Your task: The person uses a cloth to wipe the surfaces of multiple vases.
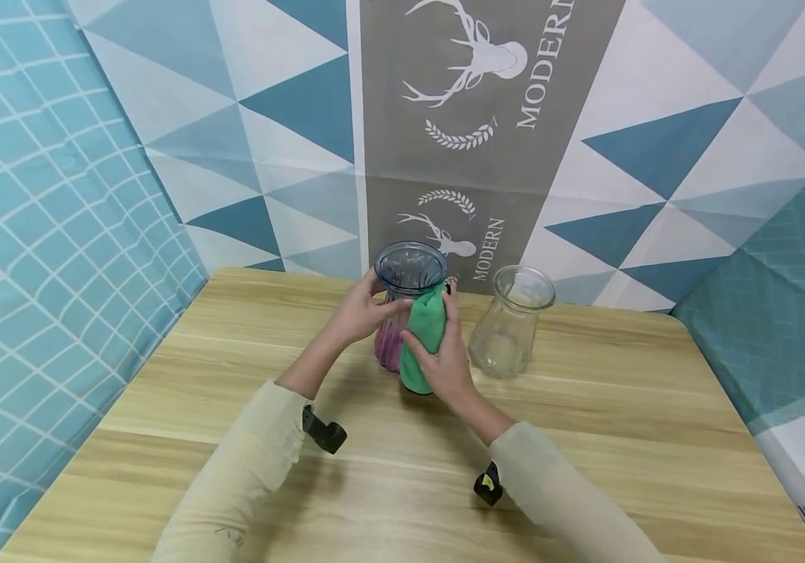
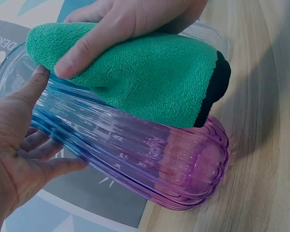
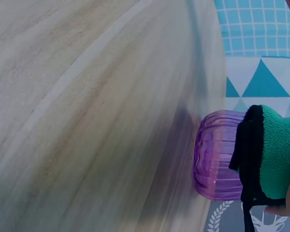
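A ribbed glass vase (image 1: 388,344), blue at its flared rim and purple-pink at its base, is at the back middle of the table. My left hand (image 1: 363,313) holds it around the neck from the left, fingers and thumb spread on the glass. My right hand (image 1: 449,358) grips a green cloth (image 2: 150,72) with a black edge and presses it along the vase's near right side. In the right wrist view, the purple base (image 3: 215,157) shows beside the cloth's black edging. Whether the base touches the table is hard to tell.
A clear glass vase (image 1: 504,340) stands upright just right of my right hand. The wood-grain table (image 1: 402,500) ends at a patterned cloth wall (image 1: 290,172) behind both vases. A blue grid-patterned sheet (image 1: 37,274) hangs along the left side.
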### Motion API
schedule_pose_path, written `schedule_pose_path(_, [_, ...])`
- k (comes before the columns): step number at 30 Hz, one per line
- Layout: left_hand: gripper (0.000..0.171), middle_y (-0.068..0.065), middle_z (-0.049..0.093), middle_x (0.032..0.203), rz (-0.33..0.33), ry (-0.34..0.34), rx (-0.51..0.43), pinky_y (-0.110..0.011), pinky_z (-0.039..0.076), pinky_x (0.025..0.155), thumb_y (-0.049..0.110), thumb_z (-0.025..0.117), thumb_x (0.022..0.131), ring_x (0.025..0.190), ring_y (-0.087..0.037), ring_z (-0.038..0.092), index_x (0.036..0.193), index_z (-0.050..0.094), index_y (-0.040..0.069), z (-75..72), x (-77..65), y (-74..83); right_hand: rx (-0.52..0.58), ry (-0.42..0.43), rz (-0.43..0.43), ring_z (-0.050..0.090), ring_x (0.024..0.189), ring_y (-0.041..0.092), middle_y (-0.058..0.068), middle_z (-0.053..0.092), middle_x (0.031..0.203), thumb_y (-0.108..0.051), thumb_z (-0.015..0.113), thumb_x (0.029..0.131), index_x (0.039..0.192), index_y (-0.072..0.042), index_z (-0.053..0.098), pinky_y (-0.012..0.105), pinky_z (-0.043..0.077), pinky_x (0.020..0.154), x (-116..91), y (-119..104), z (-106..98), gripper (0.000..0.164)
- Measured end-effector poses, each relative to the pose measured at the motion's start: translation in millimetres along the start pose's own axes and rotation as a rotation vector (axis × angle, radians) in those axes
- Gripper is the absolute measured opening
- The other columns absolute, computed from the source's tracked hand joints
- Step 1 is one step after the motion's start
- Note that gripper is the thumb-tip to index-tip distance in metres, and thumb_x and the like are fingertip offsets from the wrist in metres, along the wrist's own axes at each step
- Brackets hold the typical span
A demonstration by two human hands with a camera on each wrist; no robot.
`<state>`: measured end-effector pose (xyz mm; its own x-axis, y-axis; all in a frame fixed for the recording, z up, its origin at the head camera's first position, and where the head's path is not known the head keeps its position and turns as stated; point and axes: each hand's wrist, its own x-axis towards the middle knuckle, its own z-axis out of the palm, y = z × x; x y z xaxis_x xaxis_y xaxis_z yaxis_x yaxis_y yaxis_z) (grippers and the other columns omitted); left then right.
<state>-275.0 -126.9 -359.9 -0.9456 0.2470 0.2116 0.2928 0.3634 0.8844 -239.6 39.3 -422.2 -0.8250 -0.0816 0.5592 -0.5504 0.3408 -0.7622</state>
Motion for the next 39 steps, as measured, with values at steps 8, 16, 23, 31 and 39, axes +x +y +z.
schedule_pose_path(8, [0.072, -0.015, 0.047, 0.139, 0.004, -0.001, 0.018, -0.046, 0.046, 0.100, 0.026, 0.070, 0.085, 0.130, -0.034, 0.043, 0.145, 0.030, 0.015, 1.7, 0.9, 1.1, -0.176, 0.034, -0.080, 0.036, 0.132, 0.037, 0.022, 0.020, 0.150, -0.011, 0.070, 0.083, 0.146, -0.011, 0.018, 0.053, 0.039, 0.104, 0, -1, 1, 0.082])
schedule_pose_path(16, [0.078, -0.010, 0.049, 0.137, 0.009, -0.004, 0.001, -0.046, 0.045, 0.101, 0.039, 0.073, 0.080, 0.131, -0.031, 0.043, 0.144, 0.031, 0.021, -1.3, 2.7, 3.5, -0.402, -0.085, -0.112, 0.043, 0.125, 0.039, 0.022, 0.031, 0.145, -0.005, 0.071, 0.080, 0.143, -0.008, 0.029, 0.053, 0.046, 0.096, -3, 7, -14, 0.076])
schedule_pose_path(23, [0.088, -0.006, 0.047, 0.138, 0.028, 0.002, -0.047, -0.047, 0.043, 0.103, 0.050, 0.073, 0.075, 0.128, -0.027, 0.046, 0.145, 0.026, 0.027, -8.3, 1.6, 0.1, -0.380, -0.154, -0.044, 0.046, 0.123, 0.037, 0.020, 0.036, 0.144, 0.001, 0.069, 0.077, 0.141, -0.010, 0.037, 0.050, 0.049, 0.093, -6, 7, -26, 0.072])
schedule_pose_path(31, [0.088, -0.008, 0.047, 0.138, -0.007, 0.006, -0.013, -0.048, 0.043, 0.102, 0.048, 0.073, 0.076, 0.127, -0.029, 0.048, 0.146, 0.024, 0.027, -7.0, -2.3, 4.1, -0.216, 0.053, -0.064, 0.045, 0.122, 0.035, 0.021, 0.036, 0.140, -0.012, 0.070, 0.083, 0.137, -0.002, 0.034, 0.051, 0.045, 0.098, 8, -7, -21, 0.066])
schedule_pose_path(39, [0.087, -0.006, 0.051, 0.136, -0.013, -0.016, 0.007, -0.046, 0.046, 0.099, 0.056, 0.071, 0.074, 0.127, -0.028, 0.048, 0.144, 0.030, 0.026, -2.8, 1.5, 0.9, -0.420, -0.043, -0.121, 0.051, 0.113, 0.039, 0.025, 0.037, 0.133, -0.009, 0.071, 0.082, 0.130, 0.000, 0.039, 0.050, 0.051, 0.089, -6, 5, -13, 0.059])
